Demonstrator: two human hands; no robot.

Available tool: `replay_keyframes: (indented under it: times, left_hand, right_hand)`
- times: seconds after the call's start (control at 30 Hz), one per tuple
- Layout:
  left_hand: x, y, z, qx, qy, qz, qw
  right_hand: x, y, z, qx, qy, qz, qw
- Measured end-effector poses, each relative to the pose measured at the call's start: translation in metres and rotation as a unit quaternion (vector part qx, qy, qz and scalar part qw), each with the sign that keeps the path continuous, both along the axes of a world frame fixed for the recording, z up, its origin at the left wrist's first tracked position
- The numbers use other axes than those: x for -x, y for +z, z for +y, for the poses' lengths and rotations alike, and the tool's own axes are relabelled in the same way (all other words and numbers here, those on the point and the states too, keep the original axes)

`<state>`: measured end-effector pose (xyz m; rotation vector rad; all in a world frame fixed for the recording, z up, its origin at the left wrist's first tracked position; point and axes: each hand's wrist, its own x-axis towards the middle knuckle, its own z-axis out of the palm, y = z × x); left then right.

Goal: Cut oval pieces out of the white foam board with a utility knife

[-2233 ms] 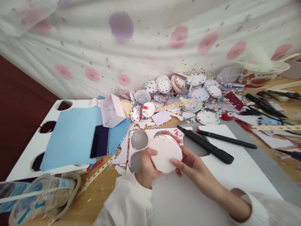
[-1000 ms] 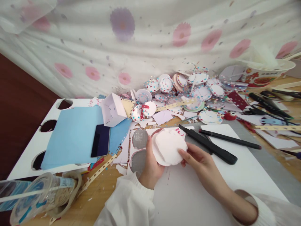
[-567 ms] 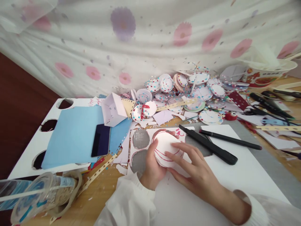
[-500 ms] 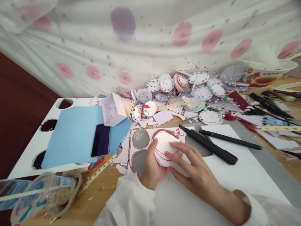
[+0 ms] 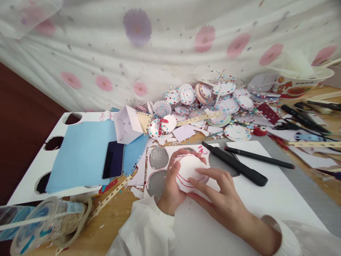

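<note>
Round white paper discs (image 5: 188, 169) with red marker lines along their edges are held together as a small stack. My left hand (image 5: 173, 183) is closed around the stack's left and far side, its thumb along the rim. My right hand (image 5: 222, 193) pinches the near right part, with fingertips on the top disc and the thumb at the lower edge. Beneath lies a white sheet (image 5: 202, 227) and, farther back, a card with round cut-outs (image 5: 170, 164). A black utility knife (image 5: 237, 165) and a black marker pen (image 5: 261, 157) lie right of my hands.
Behind is a heap of confetti-edged paper discs (image 5: 223, 106) against a flowered curtain (image 5: 170, 46). Left are blue paper (image 5: 82, 153), a phone (image 5: 113, 160), an open paper box (image 5: 128, 125) and a clear plastic cup (image 5: 50, 224). A paper bowl (image 5: 298, 83) stands far right.
Both hands still hold the discs, which sit slightly lower in view. My right fingers are bent a little more on the top disc. The whole view has shifted slightly.
</note>
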<state>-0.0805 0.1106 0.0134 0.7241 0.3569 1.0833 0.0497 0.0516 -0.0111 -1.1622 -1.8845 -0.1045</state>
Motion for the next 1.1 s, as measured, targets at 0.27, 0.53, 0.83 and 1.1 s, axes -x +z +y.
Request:
replay_keyframes:
  times: [0.27,0.53,0.83,1.1]
  left_hand:
    - [0.003,-0.002,-0.001,-0.078,-0.053,0.026,0.995]
    - [0.005,0.01,0.0,-0.066,-0.091,0.056,0.992]
    - [-0.005,-0.001,0.005,0.086,0.031,0.044,0.995]
    - [-0.007,-0.004,0.01,0.125,0.066,0.048,0.989]
  right_hand:
    - [0.001,0.001,0.0,0.003,0.02,0.003,1.0]
    - [0.001,0.002,0.0,0.041,0.022,0.018,0.999]
    - [0.004,-0.004,0.007,0.112,-0.04,0.217,0.969]
    - [-0.003,0.004,0.012,0.275,0.025,0.462,0.843]
